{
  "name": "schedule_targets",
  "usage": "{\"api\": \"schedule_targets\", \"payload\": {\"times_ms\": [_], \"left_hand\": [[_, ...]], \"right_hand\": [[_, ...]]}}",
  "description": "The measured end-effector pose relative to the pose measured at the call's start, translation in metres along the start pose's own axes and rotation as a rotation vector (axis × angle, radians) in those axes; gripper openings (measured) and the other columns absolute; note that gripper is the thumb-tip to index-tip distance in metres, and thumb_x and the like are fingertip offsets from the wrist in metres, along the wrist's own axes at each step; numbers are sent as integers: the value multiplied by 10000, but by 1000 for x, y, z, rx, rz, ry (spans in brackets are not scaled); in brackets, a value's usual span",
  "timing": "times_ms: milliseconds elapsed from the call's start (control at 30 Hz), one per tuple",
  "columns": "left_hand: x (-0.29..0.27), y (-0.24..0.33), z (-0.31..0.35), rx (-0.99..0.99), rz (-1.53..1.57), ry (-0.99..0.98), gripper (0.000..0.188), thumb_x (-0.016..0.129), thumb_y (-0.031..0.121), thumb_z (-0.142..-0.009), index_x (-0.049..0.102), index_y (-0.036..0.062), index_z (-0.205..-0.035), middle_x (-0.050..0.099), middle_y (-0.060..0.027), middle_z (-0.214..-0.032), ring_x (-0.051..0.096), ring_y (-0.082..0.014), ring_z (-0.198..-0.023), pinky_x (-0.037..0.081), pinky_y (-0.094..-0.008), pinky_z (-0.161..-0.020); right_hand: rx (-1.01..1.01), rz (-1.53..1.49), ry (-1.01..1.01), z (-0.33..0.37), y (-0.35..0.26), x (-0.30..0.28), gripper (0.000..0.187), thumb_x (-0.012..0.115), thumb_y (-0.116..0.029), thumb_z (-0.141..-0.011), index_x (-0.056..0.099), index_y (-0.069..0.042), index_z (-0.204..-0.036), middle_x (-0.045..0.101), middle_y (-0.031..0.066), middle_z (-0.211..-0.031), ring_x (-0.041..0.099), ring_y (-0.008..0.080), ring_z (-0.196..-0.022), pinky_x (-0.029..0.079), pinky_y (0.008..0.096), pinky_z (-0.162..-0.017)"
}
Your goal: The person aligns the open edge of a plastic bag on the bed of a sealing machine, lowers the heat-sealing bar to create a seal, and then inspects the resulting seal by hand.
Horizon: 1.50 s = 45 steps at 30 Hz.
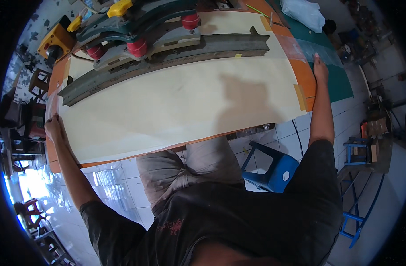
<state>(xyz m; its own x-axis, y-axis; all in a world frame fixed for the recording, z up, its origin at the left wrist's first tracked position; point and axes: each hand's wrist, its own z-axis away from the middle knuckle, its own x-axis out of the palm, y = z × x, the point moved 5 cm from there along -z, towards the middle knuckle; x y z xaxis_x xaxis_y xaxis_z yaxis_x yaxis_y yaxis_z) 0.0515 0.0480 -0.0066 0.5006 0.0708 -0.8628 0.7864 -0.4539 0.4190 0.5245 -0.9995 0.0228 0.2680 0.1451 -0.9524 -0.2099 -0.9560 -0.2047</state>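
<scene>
A wide cream sheet (167,106) covers most of the orange tabletop (304,77) before me. My left hand (54,127) is closed at the table's left side, by an edge of clear plastic film (53,103). At the right side, my right hand (320,71) is closed with the thumb up, at the lower edge of the film where it lies over orange and green. Fingers of both hands are partly hidden. Across the sheet's far part rests a long grey metal bar (167,60), under a dark green machine frame (163,20) with red cylindrical mounts.
Yellow knobs (119,8) and a yellow switch box (56,42) stand at the far left. A white plastic bundle (303,14) lies far right on a green surface (338,82). A blue stool (274,170) sits on the tiled floor by my legs; a dark cable hangs nearby.
</scene>
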Motion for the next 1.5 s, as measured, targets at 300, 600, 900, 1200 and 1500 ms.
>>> {"api": "schedule_targets", "payload": {"times_ms": [300, 600, 900, 1200, 1500], "left_hand": [[3, 11, 4, -48, -6, 23, 486, 632, 454, -787, 704, 24, -1002, 673, -215, -1006, 634, -353, -980, 463, -416, -870], [-23, 38, 41, -218, 867, -46, 359, 714, 321, -801, 624, -16, -884, 541, -47, -753, 545, -136, -752, 454, -261, -705], [-124, 131, 283, 393, 1084, 263, 178, 578, 137, -876, 573, -34, -925, 624, -122, -929, 548, -154, -748, 450, -322, -682], [61, 203, 480, 487, 1152, -1353, 230, 599, 207, -869, 621, 14, -992, 623, -109, -975, 572, -248, -835, 465, -359, -744], [179, 214, 457, -981, 2733, -1166, 575, 375, 486, -958, 414, 40, -1318, 499, -139, -1299, 495, -296, -1191, 427, -430, -1011]], "right_hand": [[31, -11, 20, -12, 16, -1, 660, 172, -596, -945, 433, -184, -1390, 456, 158, -1388, 385, 378, -1298, 261, 547, -1070], [43, 22, 14, -10, 25, 7, 671, 171, -629, -937, 344, -217, -1438, 314, 59, -1500, 246, 338, -1388, 193, 631, -1067], [-81, 17, 109, -4, -2, 3, 704, 174, -627, -942, 363, -154, -1428, 299, 80, -1506, 220, 321, -1404, 161, 606, -1098], [-329, -294, 77, 15, -31, -10, 630, 241, -550, -978, 495, -105, -1347, 395, 124, -1447, 231, 328, -1397, 195, 414, -1139], [-390, -261, 52, 24, -30, -18, 559, 274, -487, -996, 537, -105, -1307, 412, 129, -1434, 245, 325, -1392, 213, 406, -1131]]}}
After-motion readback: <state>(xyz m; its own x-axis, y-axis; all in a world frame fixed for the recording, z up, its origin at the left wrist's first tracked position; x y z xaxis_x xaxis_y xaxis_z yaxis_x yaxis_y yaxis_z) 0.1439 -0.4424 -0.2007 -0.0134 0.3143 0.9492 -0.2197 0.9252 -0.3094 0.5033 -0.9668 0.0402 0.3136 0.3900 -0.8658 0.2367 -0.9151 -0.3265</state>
